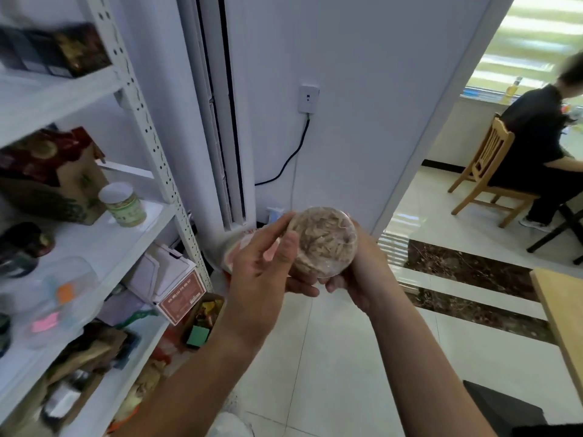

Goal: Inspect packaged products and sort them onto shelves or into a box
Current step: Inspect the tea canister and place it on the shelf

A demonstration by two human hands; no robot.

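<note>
Both hands are clamped on one clear round tub (328, 244) of pale dried strips. It's held up in the air over the tiled floor (315, 357), just right of the white shelf rack (157, 159). The left hand (268, 266) has its thumb on the tub's face with fingers curled under, and the right hand (359, 272) cups it from below. On the rack's middle shelf a green-labelled can (126, 206) sits right beside a cardboard box (63, 190). A wooden desk (564, 313) corner pokes in on the right.

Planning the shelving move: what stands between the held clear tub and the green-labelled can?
Head view: between tub and can, the shelf's perforated upright and the white tower unit's base.
</note>
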